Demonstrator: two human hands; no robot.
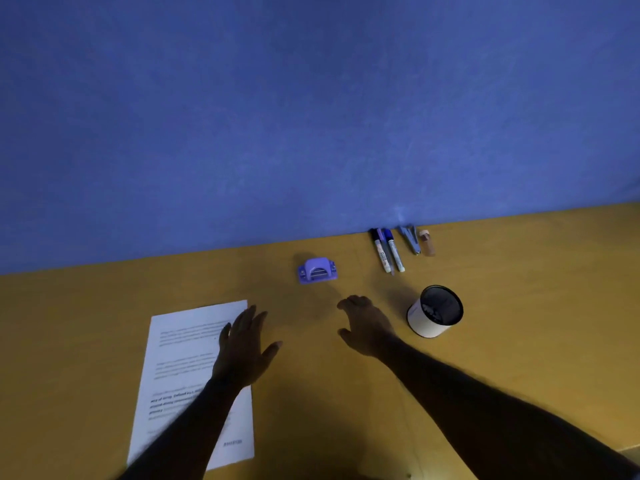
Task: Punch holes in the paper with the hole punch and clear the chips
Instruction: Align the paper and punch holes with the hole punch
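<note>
A white printed sheet of paper [180, 362] lies flat on the yellow-brown table at the lower left. My left hand [242, 344] hovers over the sheet's right edge, fingers spread, holding nothing. The small purple hole punch [317, 270] stands further back, near the blue wall. My right hand [365, 325] is open, palm down, a short way in front and to the right of the punch, apart from it. A white cylindrical cup with a dark inside [435, 311] stands just right of my right hand.
Several markers [388, 251], a blue stapler-like tool [410, 239] and a small tan object [427, 242] lie along the blue wall [311, 116] at the back right. The table [519, 289] stretches bare to the right.
</note>
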